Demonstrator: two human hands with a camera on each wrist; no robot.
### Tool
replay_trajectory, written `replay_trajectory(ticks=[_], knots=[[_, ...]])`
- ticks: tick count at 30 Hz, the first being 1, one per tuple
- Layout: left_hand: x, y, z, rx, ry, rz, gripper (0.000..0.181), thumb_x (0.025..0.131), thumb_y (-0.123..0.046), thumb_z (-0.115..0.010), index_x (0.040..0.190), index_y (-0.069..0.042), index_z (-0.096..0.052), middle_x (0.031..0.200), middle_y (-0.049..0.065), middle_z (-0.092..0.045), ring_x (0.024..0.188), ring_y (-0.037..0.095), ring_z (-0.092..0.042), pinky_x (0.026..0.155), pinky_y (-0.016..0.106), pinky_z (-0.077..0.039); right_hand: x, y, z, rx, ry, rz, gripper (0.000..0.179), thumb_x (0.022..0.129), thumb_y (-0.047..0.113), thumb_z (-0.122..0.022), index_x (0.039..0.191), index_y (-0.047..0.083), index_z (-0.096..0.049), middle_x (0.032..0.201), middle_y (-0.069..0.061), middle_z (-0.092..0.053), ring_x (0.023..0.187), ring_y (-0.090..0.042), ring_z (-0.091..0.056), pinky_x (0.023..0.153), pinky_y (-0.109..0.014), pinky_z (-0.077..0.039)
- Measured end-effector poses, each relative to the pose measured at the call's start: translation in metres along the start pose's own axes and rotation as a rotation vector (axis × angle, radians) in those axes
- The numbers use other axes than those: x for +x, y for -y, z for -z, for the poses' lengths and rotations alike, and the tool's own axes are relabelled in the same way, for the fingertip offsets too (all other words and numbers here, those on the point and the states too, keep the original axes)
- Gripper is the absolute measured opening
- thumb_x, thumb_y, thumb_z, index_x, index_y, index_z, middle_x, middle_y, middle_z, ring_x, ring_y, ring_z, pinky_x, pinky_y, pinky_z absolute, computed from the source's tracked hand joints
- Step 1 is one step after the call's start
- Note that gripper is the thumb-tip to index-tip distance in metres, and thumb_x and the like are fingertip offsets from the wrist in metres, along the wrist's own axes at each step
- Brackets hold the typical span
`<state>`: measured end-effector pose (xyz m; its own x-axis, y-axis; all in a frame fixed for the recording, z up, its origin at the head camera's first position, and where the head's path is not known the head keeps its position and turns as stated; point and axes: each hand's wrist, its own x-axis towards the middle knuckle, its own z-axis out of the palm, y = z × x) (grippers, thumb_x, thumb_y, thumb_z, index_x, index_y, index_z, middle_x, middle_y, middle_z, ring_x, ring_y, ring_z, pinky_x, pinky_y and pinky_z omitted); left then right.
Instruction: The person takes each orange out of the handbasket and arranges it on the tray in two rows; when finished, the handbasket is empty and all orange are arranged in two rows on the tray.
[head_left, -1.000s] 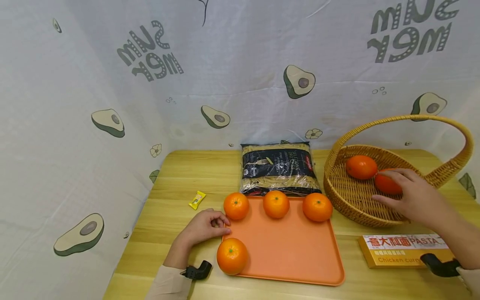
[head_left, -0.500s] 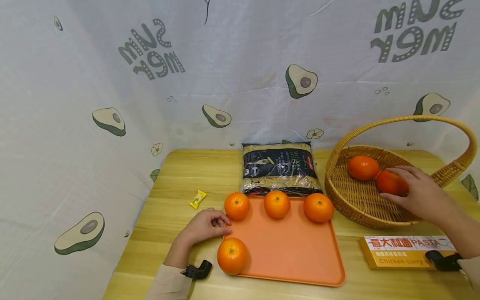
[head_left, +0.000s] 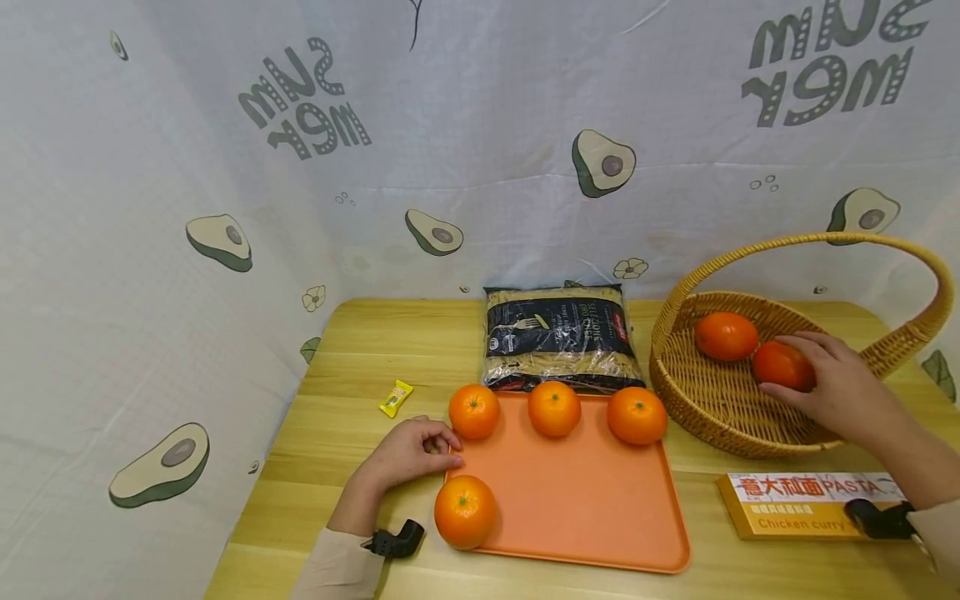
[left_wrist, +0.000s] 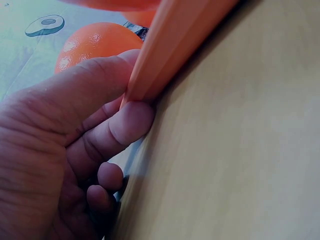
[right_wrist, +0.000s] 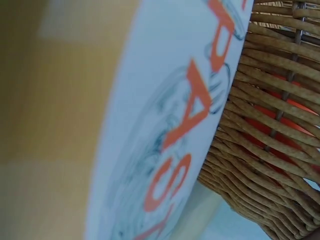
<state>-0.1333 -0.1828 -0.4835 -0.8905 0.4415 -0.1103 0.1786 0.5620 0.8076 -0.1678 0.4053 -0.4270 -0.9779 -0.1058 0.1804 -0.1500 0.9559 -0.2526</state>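
At the left edge of the orange tray (head_left: 577, 492), my left hand (head_left: 411, 454) pinches the rim. The left wrist view shows thumb and finger on either side of the tray rim (left_wrist: 165, 55). My right hand (head_left: 851, 392) reaches into the wicker basket (head_left: 720, 421), its fingers and thumb around a red-orange fruit (head_left: 778, 367). Another red-orange fruit (head_left: 726, 336) lies beside it to the left. Three oranges (head_left: 553, 409) line the tray's far edge, and one more orange (head_left: 465, 512) sits at its near left corner. The right hand is out of the right wrist view.
A bag of pasta (head_left: 558, 333) lies behind the tray. A yellow-wrapped candy (head_left: 395, 398) is on the table at left. The pasta box (head_left: 810, 506) lies in front of the basket, under the right forearm. The basket's tall handle (head_left: 810, 239) arches above the fruit.
My right hand has closed around the right-hand fruit in the basket, after hovering over it with looser fingers. The left hand stays at the tray rim.
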Motion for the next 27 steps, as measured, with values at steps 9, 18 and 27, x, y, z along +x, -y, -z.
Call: replay_trajectory(ticks=[9,18,27], knots=[[0.0006,0.0016,-0.0008,0.005,-0.001,0.001,0.014,0.085,-0.032,-0.084,0.092,-0.024,-0.076,0.080,-0.009,-0.065,0.076,0.008,-0.053,0.067,0.023,-0.045,0.0001,-0.0007,0.0003,0.011,0.014,-0.037,0.078,0.089,0.033,-0.081,0.139,-0.010,-0.040,0.139,-0.048,-0.031,0.119,-0.065,-0.034,0.091,-0.082,-0.035],[0.0007,0.0015,0.0000,0.000,0.001,-0.003,0.014,0.085,-0.031,-0.084,0.093,-0.023,-0.076,0.079,-0.010,-0.065,0.075,0.007,-0.053,0.066,0.022,-0.045,0.0004,-0.0017,-0.0006,0.000,0.026,-0.041,0.081,0.087,0.031,-0.082,0.141,-0.011,-0.038,0.139,-0.048,-0.029,0.119,-0.065,-0.035,0.091,-0.082,-0.034],[-0.0004,0.0002,0.0000,-0.003,0.000,0.001,0.014,0.085,-0.031,-0.085,0.092,-0.023,-0.076,0.079,-0.009,-0.064,0.075,0.007,-0.053,0.066,0.022,-0.045,-0.0010,-0.0009,-0.0001,0.005,0.022,-0.031,0.079,0.087,0.030,-0.082,0.140,-0.010,-0.039,0.138,-0.048,-0.030,0.118,-0.064,-0.036,0.090,-0.081,-0.036]])
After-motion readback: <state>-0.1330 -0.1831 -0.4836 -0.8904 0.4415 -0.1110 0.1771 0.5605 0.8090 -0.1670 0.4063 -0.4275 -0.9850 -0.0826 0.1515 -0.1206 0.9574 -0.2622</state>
